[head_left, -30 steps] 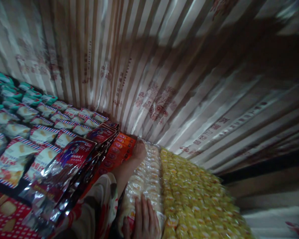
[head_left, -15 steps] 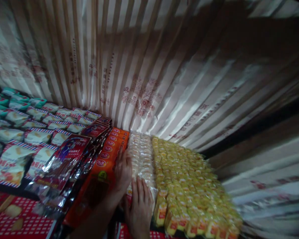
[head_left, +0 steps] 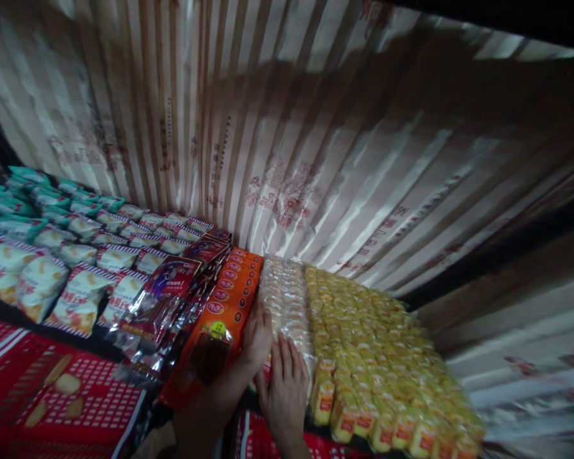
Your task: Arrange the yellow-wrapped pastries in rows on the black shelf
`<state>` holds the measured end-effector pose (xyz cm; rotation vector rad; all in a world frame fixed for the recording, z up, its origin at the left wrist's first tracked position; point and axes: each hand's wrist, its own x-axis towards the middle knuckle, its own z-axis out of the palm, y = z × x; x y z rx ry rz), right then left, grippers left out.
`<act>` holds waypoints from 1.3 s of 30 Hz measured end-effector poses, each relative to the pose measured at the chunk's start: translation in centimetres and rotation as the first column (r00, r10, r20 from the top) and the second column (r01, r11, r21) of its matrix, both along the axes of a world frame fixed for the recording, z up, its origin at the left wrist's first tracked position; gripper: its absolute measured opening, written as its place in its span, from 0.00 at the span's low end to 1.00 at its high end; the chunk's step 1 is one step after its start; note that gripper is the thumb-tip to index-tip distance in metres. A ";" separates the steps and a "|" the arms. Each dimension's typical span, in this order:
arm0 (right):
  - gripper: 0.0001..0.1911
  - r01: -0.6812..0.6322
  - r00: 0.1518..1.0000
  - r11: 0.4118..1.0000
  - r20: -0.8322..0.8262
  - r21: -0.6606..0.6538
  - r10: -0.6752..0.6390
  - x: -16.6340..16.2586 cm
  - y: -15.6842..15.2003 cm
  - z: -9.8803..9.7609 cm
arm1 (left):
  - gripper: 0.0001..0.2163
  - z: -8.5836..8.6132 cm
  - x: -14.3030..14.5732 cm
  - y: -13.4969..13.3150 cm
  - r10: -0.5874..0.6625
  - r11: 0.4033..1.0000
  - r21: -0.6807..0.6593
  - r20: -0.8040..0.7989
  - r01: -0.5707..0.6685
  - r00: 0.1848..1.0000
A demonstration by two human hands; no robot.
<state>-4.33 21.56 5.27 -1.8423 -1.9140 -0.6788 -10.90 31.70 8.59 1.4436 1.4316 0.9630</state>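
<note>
Two columns of small clear-wrapped pale packets run back toward the curtain. My left hand lies along their left edge, fingers stretched forward, between them and the orange packets. On the front end of the pale packets, my right hand rests flat with its fingers extended. A bit of red packaging shows between the two hands. The orange snack packets overlap in a row under and beside my left forearm. Yellow-wrapped small cakes stand in tight rows to the right of my right hand.
Dark red foil packets overlap left of the orange ones. White striped-edge snack bags and green bags fill the left. A red basket with printed biscuits is at the front left. A pleated printed curtain hangs behind.
The view has turned left, so everything sits further right in the picture. My left hand has drawn back slightly along the pale packets. My right hand remains on their front end.
</note>
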 end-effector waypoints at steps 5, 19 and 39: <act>0.30 0.000 1.000 1.000 0.002 -0.015 0.000 -0.2 0.1 0.3 | 0.20 1.0 -2.3 -1.1 0.011 0.995 0.103 -0.140 0.004 0.990; 0.30 -0.029 0.999 0.999 0.014 0.025 0.028 -0.4 0.2 0.1 | 0.17 -0.2 -10.9 -6.2 0.038 0.939 0.302 -0.570 0.166 0.821; 0.26 0.112 0.992 0.991 0.065 -0.072 -0.107 -1.4 -0.3 -0.1 | 0.15 -2.2 -16.2 -11.2 0.056 0.851 0.467 -0.537 0.241 0.842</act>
